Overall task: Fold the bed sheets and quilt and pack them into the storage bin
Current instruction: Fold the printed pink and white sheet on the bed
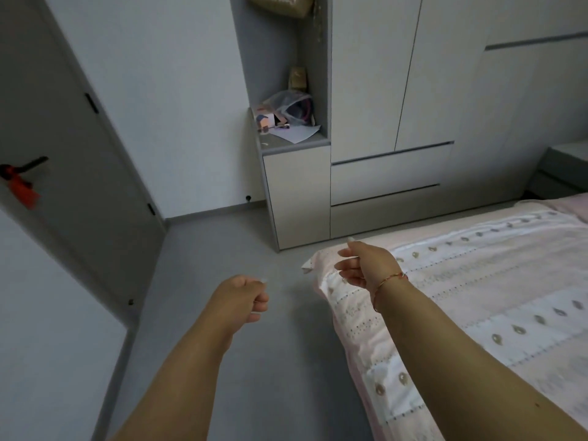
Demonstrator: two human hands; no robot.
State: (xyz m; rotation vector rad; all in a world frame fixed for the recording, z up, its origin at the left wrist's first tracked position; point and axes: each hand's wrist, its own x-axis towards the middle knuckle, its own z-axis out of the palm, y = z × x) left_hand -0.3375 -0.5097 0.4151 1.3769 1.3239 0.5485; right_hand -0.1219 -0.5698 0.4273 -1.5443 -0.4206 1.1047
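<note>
Fingers (259, 305) of the left hand (243, 296) were curled into a loose fist that gripped nothing, the knuckles turned toward the right and the forearm stretched forward over the grey floor (222, 249), well clear of the bed. The right hand (362, 265) was held out at about the same height, palm turned leftward, its fingers relaxed and slightly bent with the thumb raised; it grasped nothing. It hovered over the near left corner of the bed, and whether it brushed the fabric there could not be told. A thin red-and-gold bracelet (389, 278) circled the right wrist.

Spread flat over the bed lay the pale pink and white patchwork quilt with small teardrop motifs (477, 297), unfolded, its corner (310, 264) drooping just past the mattress edge under the right hand. A strip of pink bed sheet (569, 205) showed at the far edge of the bed.

Beyond the bed stood a tall off-white wardrobe with 2 drawers (388, 179), and beside it a grey open shelf niche (286, 128) that held a clear plastic bag, a small box and loose papers. At the left edge a grey door (79, 154) stood ajar, with a black lever handle carrying a red tassel (24, 186).
</note>
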